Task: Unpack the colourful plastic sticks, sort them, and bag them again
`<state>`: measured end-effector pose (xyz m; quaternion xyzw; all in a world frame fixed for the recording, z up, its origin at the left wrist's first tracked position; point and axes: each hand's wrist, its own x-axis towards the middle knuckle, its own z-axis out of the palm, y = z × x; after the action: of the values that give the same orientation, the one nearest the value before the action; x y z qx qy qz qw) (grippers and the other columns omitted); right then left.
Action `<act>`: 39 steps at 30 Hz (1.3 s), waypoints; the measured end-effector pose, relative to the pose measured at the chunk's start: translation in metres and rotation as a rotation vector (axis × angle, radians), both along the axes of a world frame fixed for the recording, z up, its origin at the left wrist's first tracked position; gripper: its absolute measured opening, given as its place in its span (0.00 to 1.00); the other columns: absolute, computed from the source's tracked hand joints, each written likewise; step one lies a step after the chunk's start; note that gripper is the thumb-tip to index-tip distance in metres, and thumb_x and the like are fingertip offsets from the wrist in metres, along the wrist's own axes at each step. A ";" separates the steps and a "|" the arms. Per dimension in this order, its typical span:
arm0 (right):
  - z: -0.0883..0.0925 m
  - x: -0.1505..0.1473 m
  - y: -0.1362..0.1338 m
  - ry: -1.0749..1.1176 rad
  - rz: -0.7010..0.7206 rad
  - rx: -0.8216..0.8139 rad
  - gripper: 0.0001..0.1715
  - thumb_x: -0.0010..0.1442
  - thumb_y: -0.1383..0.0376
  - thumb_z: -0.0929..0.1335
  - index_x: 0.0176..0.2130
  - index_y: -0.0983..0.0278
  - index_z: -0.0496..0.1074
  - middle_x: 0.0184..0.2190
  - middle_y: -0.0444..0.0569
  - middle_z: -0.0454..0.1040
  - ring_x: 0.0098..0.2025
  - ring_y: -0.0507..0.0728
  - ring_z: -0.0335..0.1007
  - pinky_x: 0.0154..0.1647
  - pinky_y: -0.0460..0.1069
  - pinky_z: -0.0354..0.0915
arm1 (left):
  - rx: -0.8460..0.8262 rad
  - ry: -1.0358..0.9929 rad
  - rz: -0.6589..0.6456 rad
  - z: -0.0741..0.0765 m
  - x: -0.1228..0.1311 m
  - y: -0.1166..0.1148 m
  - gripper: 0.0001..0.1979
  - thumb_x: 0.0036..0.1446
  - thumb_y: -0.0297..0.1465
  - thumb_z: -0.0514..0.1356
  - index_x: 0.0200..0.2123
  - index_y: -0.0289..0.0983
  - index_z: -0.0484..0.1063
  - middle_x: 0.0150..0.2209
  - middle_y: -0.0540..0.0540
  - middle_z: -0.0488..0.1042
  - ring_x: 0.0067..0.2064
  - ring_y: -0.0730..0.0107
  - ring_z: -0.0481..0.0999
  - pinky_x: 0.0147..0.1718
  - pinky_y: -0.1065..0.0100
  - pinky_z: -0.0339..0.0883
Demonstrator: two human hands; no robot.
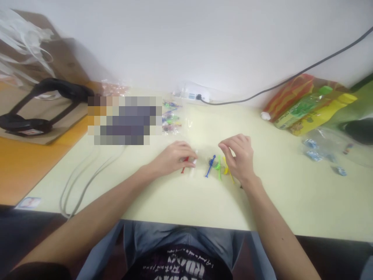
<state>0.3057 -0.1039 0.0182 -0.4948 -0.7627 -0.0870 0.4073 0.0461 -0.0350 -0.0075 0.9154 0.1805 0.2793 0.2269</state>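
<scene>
Pale wall [163,46] behind, light desk [163,202] in front, blurry wide view. Far left: black frame [62,112] on cardboard, then a pixelated patch, loose grey cables [84,186] below it. Clear bag of small coloured parts [171,116] just right of the patch, toward the wall.

Left hand [177,155]: fingers curled over a red piece [183,170], its lower end poking out below them. Something whitish [194,160] at the fingertips; can't tell if they're clamped on it or only touching.

Then, between the hands, slim plastic pieces in a loose row on the desk: blue piece [210,166] just clear of both hands, light green piece [219,168] beside it, yellow piece [226,170] partly behind the right hand.

Right hand [240,157]: thumb and index tips look together, above the row on the wall side, nothing visible between them. Yellow is nearest.

My read: step in hand is sorting or placing small pieces by colour. Next move calls for a light fingertip pinch at the left without knocking the neighbours, right fingers clear of yellow.

Far right: green-capped bottle [305,107], yellow bottle [323,112], blue-white wrapped bits [314,155].
</scene>
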 end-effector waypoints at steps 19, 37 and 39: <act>-0.002 0.008 0.001 -0.163 0.195 -0.631 0.09 0.63 0.57 0.74 0.41 0.58 0.78 0.40 0.47 0.82 0.47 0.62 0.69 0.55 0.62 0.53 | -0.011 0.097 0.000 -0.002 -0.004 -0.001 0.07 0.65 0.32 0.62 0.45 0.38 0.77 0.39 0.45 0.78 0.43 0.64 0.74 0.45 0.64 0.68; -0.003 -0.015 -0.004 0.303 0.350 -0.694 0.20 0.63 0.57 0.73 0.48 0.56 0.62 0.43 0.47 0.81 0.50 0.62 0.76 0.56 0.60 0.62 | 0.250 -0.073 0.032 0.008 0.005 -0.011 0.19 0.63 0.36 0.66 0.57 0.44 0.73 0.50 0.42 0.76 0.51 0.58 0.71 0.52 0.53 0.68; -0.003 -0.019 -0.005 0.386 0.367 -0.718 0.20 0.62 0.56 0.74 0.47 0.56 0.63 0.43 0.48 0.81 0.49 0.62 0.77 0.53 0.57 0.65 | 0.267 -0.088 0.004 0.008 0.006 -0.013 0.17 0.63 0.35 0.66 0.54 0.44 0.75 0.49 0.42 0.77 0.50 0.59 0.71 0.51 0.54 0.69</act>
<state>0.2871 -0.1086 0.0154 -0.4686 -0.7299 0.3506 0.3532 0.0526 -0.0476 0.0006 0.9239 0.1333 0.3414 0.1101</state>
